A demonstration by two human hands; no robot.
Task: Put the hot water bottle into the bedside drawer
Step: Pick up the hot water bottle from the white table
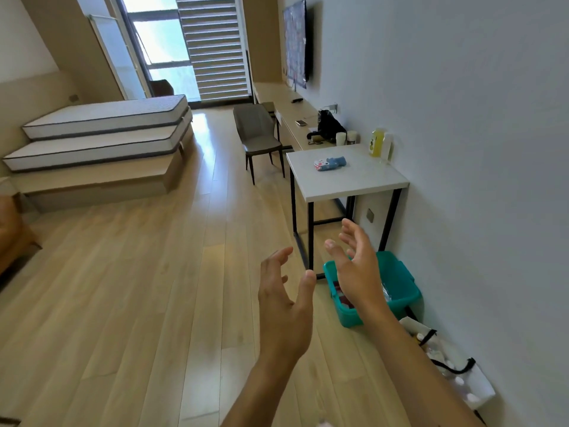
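Observation:
A small blue hot water bottle [331,163] with a white cartoon end lies on the white square table [363,183] against the right wall. My left hand [284,298] and my right hand [358,269] are raised side by side in front of me, well short of the table. Both have the fingers spread and hold nothing. No bedside drawer shows clearly; a low surface [6,188] at the left edge beside the bed is mostly cut off.
A teal bin [400,291] sits on the floor under my right hand, with a white bag [455,374] of bottles behind it. A grey chair [257,134] and a long desk [292,118] stand past the table. The stacked-mattress bed [101,140] is at left across wooden floor.

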